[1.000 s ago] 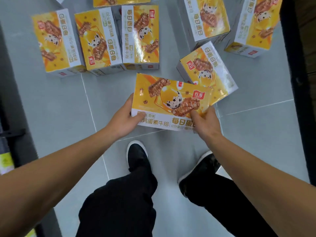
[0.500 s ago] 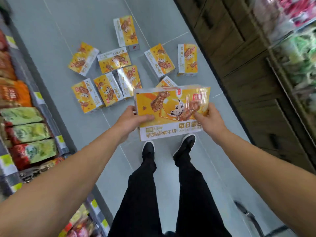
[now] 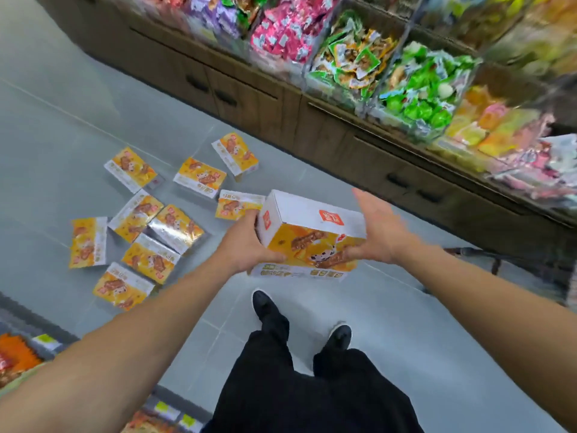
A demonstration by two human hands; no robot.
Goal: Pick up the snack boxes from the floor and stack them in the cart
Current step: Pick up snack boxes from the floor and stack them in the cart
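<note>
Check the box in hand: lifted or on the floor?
Lifted: held box tilted above the floor, left hand gripping one end, right hand against the other.

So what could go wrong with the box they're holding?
The held snack box is tilted, and only the left hand grips it; the right hand is splayed open against it, so it might slip. The loose boxes on the floor lie near the left shoe, so a careless step could crush one.
</note>
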